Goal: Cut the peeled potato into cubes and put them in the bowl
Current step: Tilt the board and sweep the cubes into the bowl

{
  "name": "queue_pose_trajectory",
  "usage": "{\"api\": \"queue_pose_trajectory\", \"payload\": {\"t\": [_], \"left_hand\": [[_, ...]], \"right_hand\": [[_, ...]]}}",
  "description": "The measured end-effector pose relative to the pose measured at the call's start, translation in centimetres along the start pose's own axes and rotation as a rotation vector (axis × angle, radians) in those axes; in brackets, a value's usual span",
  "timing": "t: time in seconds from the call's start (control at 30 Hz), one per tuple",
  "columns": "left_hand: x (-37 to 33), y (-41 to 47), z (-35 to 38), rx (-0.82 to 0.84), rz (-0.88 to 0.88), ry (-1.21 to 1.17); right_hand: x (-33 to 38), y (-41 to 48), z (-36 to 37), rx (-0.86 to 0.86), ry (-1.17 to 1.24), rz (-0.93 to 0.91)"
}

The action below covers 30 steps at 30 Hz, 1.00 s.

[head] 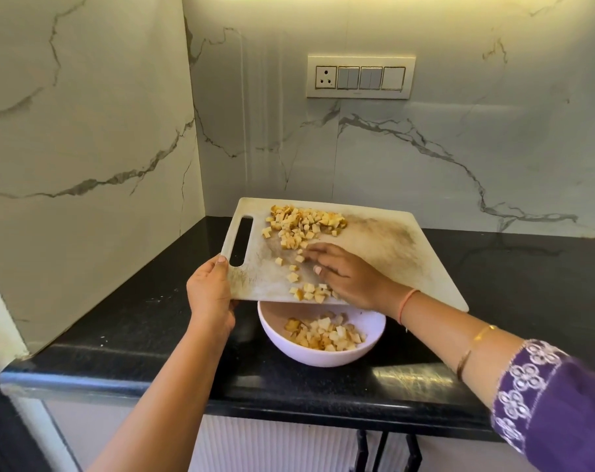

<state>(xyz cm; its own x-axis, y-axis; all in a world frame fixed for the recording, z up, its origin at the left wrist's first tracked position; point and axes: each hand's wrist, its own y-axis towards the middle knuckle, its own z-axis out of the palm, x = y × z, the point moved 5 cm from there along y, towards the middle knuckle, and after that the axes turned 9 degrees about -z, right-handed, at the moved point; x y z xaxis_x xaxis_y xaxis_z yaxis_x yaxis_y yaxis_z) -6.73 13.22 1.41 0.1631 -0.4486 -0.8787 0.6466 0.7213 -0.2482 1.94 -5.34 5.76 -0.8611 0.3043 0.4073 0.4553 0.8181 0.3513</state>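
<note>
Step in hand: transfer of cut pieces from board to bowl. Cutting judged complete; no whole potato and no knife in view.

At far left, marble wall meeting the black table.

With the left hand, grips the near-left corner of the cutting board: thumb on top beside the handle slot, remaining fingers curled beneath the board and out of sight. Holds the board lifted off the table and tilted, near edge lowest, directly above the bowl.

On the board, potato cubes in three groups: the main heap at the far edge, just right of the slot; a loose trail down the middle; a small cluster at the near edge, just above the bowl.

With the right hand, rests flat on the board surface, fingers straight and close together, tips touching the near side of the heap. Grips nothing; serves as a scraper.

Below the near edge, white bowl standing on the table, far rim hidden by the board. Already contains a layer of cut pieces.

At far right, purple embroidered sleeve.

Progress: partly done; a large share of the cubes lies on the board.

Next move, as judged:
- Draw the flat fingers toward the near edge to sweep the heap downhill.
- Keep the left-hand grip firm and the tilt steady.
- Keep the near edge within the bowl rim; otherwise risk of cubes dropping onto the table.
- Catch stragglers near the slot side in a second pass.
</note>
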Motion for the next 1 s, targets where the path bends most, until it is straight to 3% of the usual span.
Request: {"api": "queue_pose_trajectory", "payload": {"t": [0.2,0.37,0.53,0.7,0.8,1.0], "left_hand": [[0.3,0.1,-0.2,0.007,-0.006,-0.008],[0.2,0.3,-0.2,0.000,-0.008,-0.011],[0.6,0.1,-0.3,-0.007,-0.021,0.004],[0.2,0.2,-0.3,-0.010,-0.012,0.006],[0.2,0.2,-0.1,-0.006,0.000,0.006],[0.0,0.4,-0.2,-0.017,-0.006,-0.016]], "right_hand": [[1.7,-3.6,0.9,0.091,0.061,-0.152],[3.4,-2.0,-0.2,-0.004,0.024,-0.262],[3.3,3.9,-1.3,-0.033,-0.162,-0.192],[2.3,7.5,-0.1,0.144,-0.401,-0.085],[2.2,7.4,0.1,0.105,-0.581,-0.092],[3.3,4.1,0.5,0.038,-0.514,-0.222]]}}
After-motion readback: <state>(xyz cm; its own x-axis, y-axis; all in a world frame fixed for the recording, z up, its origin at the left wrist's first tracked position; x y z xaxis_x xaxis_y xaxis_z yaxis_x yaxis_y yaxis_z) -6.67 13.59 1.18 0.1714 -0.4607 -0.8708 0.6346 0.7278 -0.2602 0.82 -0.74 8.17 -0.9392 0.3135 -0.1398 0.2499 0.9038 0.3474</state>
